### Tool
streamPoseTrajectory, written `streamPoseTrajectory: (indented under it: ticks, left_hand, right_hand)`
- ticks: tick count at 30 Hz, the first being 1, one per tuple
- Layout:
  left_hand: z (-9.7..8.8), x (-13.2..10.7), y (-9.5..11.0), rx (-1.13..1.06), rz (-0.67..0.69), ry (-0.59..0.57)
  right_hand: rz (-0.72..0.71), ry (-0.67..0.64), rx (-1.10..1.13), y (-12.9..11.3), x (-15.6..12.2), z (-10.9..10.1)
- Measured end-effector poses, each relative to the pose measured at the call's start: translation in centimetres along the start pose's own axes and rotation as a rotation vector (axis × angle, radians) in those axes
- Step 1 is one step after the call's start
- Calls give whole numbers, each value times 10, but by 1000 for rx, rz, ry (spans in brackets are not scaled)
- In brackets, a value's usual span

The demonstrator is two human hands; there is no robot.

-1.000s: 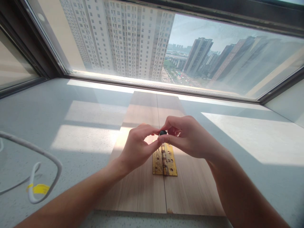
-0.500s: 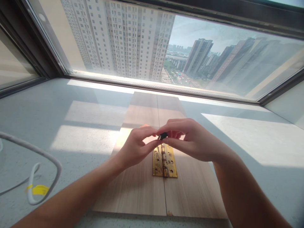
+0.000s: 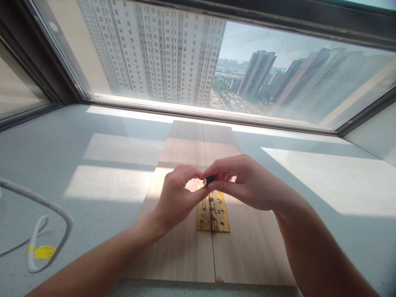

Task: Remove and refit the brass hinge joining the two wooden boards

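Observation:
A small black piece with a pale, shiny end [image 3: 208, 180] is pinched above the boards; its exact kind is too small to make out. My right hand [image 3: 244, 180] grips it from the right between thumb and fingers. From the left, my left hand [image 3: 179, 190] closes thumb and fingertips at its pale end. Beneath both hands, a worn brass-coloured hinge [image 3: 213, 220] lies across the seam of two light wood boards [image 3: 173, 251]. Its far end is partly hidden by my fingers. Several screw holes show in its leaves.
A looped white cable [image 3: 63, 214] with a yellow tag [image 3: 44, 252] lies to the left on the pale speckled sill [image 3: 102, 227]. Beyond the boards runs a dark window frame [image 3: 198, 117], with tall buildings outside the glass.
My left hand has shifted slightly and turned around the pale end of the black piece. The piece is a little lower and further left; the hinge and boards lie as before.

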State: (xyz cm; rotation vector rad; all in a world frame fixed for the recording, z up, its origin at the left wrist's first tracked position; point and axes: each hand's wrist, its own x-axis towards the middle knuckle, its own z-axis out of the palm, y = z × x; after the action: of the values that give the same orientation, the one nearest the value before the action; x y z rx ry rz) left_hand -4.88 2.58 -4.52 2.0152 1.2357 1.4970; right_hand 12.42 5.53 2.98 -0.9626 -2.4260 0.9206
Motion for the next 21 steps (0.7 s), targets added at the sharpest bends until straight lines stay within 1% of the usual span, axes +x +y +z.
streamPoseTrajectory:
  ticks: [3, 9, 11, 13, 17, 19, 21]
  left_hand:
    - [-1, 0, 0, -33, -2, -36]
    - [-3, 3, -5, -148, 9, -169]
    - [-4, 4, -7, -172, 7, -203]
    - [-5, 5, -8, -196, 9, -237]
    - [-7, 7, -11, -246, 15, -315]
    - [-7, 7, -11, -243, -3, -335]
    - [-7, 6, -10, -221, -32, -314]
  right_hand:
    - [6, 21, -5, 2, 1, 2]
    - [11, 70, -74, 2, 3, 5]
    - [-19, 53, -88, 1, 2, 4]
    - [-41, 5, -64, 0, 1, 1]
    - [-30, -89, 8, 3, -1, -6]
    - [-22, -83, 17, 5, -1, -7]
    - [-5, -41, 12, 7, 0, -6]
